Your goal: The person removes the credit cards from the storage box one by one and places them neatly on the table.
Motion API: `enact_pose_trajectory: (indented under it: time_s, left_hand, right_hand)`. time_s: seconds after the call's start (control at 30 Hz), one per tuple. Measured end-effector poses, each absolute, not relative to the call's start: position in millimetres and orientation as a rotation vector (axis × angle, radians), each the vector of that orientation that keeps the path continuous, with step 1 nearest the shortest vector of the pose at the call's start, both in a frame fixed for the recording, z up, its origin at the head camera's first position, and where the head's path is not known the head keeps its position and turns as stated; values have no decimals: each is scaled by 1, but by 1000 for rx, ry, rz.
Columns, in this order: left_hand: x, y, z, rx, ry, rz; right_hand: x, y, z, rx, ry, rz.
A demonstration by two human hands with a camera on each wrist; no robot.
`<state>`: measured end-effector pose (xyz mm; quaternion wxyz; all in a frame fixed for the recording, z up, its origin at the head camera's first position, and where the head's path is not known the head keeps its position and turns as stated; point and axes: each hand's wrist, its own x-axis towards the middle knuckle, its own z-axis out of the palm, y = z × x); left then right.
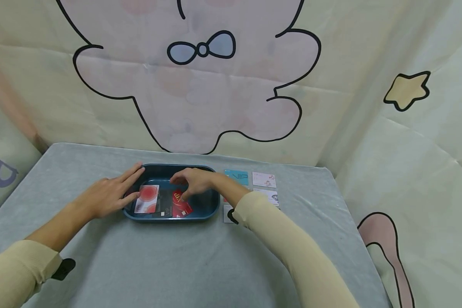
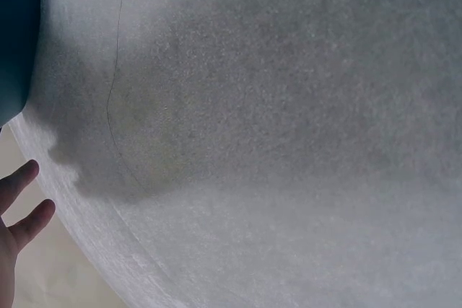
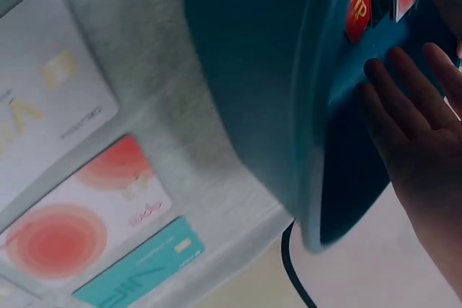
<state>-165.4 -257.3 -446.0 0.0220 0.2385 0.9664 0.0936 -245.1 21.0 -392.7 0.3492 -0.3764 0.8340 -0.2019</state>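
Note:
A dark blue tray (image 1: 207, 204) stands on the cloth-covered table. Inside, toward its left, lie a white card with red circles (image 1: 147, 197), a dark VIP card (image 1: 163, 204) and a red VIP card (image 1: 181, 206). My left hand (image 1: 107, 196) rests at the tray's left rim with fingers straight; only two of its fingers (image 2: 32, 223) show in the left wrist view. Over the tray is my right hand (image 1: 195, 180), fingers bent loosely downward and thumb close to the red card. The right wrist view shows its fingers (image 3: 408, 91) spread, holding nothing.
Several cards lie right of the tray, partly behind my right forearm: a teal VIP card (image 1: 236, 175), a white card with pink print (image 1: 264, 179) and others. A white VIP card (image 3: 58, 84) and a red-circled card (image 3: 79, 214) lie beside the tray. Printed curtains (image 1: 354, 51) hang behind the table.

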Motion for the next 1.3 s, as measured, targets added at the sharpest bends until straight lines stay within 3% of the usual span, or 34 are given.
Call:
enact_pose_trajectory:
  time_s: [0.57,1.3]
  left_hand:
    - [-165,-258,-447,743,3009,295]
    - [-166,-256,-448,750,3013,298]
  right_hand:
    - [-246,-1,-404,-893,2175,-414]
    - [-236,9,-403,-843,2213,-370]
